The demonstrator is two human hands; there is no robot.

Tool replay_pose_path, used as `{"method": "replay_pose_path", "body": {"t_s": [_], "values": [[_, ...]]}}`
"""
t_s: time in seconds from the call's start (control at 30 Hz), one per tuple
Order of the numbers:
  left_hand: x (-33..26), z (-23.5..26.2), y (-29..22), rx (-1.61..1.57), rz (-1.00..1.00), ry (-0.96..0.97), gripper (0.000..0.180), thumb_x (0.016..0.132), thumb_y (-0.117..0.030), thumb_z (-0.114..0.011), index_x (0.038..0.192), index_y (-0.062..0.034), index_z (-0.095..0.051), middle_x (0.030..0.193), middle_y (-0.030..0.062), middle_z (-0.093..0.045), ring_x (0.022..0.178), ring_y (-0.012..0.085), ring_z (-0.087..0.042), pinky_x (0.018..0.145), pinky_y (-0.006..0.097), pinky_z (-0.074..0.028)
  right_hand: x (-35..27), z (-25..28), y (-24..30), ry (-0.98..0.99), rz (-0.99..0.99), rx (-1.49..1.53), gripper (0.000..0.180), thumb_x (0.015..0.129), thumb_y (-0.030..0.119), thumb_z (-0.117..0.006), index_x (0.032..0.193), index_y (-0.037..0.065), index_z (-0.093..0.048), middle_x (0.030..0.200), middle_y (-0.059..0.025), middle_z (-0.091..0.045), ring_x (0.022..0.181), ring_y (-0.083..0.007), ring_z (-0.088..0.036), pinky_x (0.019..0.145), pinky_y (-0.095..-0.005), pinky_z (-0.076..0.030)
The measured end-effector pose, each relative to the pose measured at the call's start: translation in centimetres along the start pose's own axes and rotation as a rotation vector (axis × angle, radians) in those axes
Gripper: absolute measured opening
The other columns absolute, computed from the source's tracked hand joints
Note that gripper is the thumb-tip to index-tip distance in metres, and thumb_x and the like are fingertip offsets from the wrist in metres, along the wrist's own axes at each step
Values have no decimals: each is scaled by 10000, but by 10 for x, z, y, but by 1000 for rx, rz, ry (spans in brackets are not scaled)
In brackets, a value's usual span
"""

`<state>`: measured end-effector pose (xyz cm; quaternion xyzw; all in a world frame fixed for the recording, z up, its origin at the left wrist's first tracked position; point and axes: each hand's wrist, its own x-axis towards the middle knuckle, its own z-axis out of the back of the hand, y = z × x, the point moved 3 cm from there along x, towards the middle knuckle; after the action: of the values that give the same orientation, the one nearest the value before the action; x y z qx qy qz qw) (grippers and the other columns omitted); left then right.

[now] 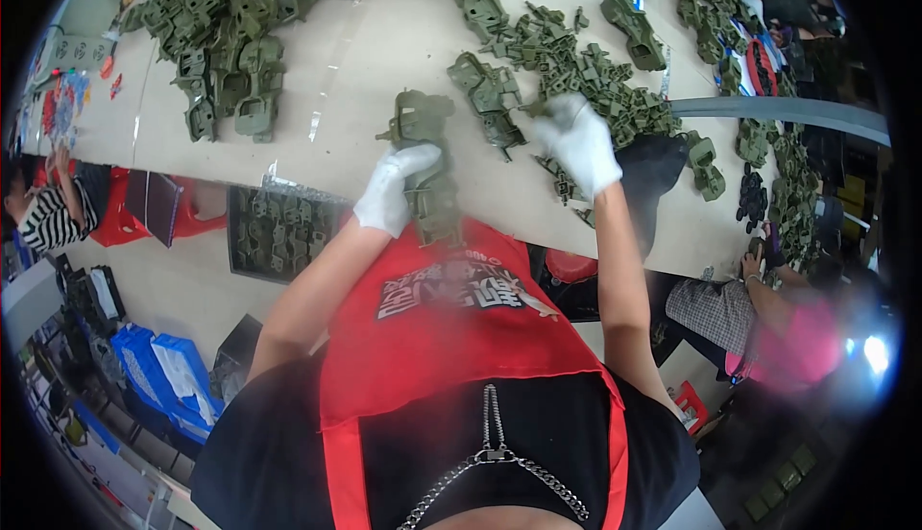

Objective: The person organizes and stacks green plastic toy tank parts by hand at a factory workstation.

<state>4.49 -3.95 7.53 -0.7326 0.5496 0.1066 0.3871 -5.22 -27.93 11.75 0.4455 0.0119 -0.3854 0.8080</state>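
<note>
My left hand point(389, 192), in a white glove, is closed around a long olive-green plastic toy vehicle body point(424, 122) and holds it over the table's near edge. My right hand point(582, 146), also gloved in white, is over the near edge of a heap of small green plastic parts point(607, 88). Motion blurs its fingers, so whether they grip anything does not show. Between my hands, a second green vehicle body point(488, 103) lies on the tabletop with small pieces on it.
A large pile of green bodies point(226, 21) covers the table's far left. More bodies point(634, 31) lie beyond the small parts. A grey metal bar point(788, 112) crosses at right. A black crate point(279, 232) of green parts stands below the table. People point(72, 204) sit at both sides.
</note>
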Motion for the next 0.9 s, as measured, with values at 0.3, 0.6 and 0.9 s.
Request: {"method": "replay_pose_path", "body": {"t_s": [0.3, 0.6, 0.9], "values": [[-4, 5, 23, 78, -155, -155, 295, 790, 10, -639, 1070, -68, -589, 922, 70, -631, 808, 204, -633, 704, 361, -549, -116, -51, 52, 176, 312, -333, 276, 828, 188, -678, 1074, 64, -675, 896, -171, -681, 818, -347, -656, 731, -401, -527], [-32, -11, 22, 222, -163, -202, 399, 772, -22, -676, 1131, -89, -513, 969, 44, -585, 866, 151, -578, 735, 303, -486, -138, -75, 48, -23, 377, -307, 155, 799, 162, -695, 893, 108, -584, 793, -85, -675, 692, -296, -658, 622, -396, -525], [-25, 27, 40, 517, -369, 50, 223, 780, -57, -687, 994, -48, -628, 913, 42, -641, 803, 141, -595, 703, 298, -482, -126, -83, 45, -19, 319, -217, 129, 793, 130, -695, 859, 92, -591, 771, -121, -675, 693, -316, -667, 630, -396, -530]]}}
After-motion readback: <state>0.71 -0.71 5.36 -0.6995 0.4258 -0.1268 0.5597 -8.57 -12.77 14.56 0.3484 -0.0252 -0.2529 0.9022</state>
